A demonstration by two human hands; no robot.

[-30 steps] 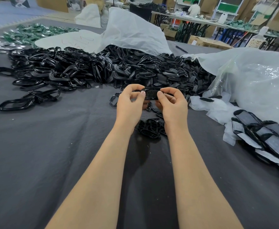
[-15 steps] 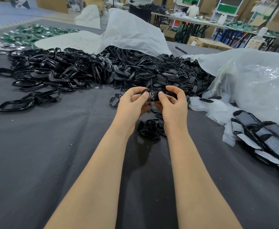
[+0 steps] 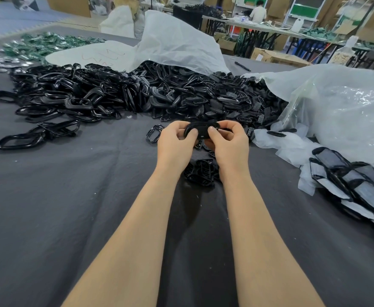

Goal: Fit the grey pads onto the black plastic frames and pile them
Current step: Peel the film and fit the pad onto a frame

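left hand [image 3: 173, 142] and right hand [image 3: 229, 141] both pinch one black frame [image 3: 200, 130]; loose frame heap [image 3: 159, 96] beyond, small pile [image 3: 200, 173] beneath the wrists, padded stack [image 3: 363, 193] right.

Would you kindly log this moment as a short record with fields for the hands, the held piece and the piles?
held piece: small black plastic part, above the dark grey cloth
left hand: grips its left end
right hand: grips its right end
below hands: small pile of black parts
far heap: loose black plastic frames
right edge: stacked black frames with grey pads
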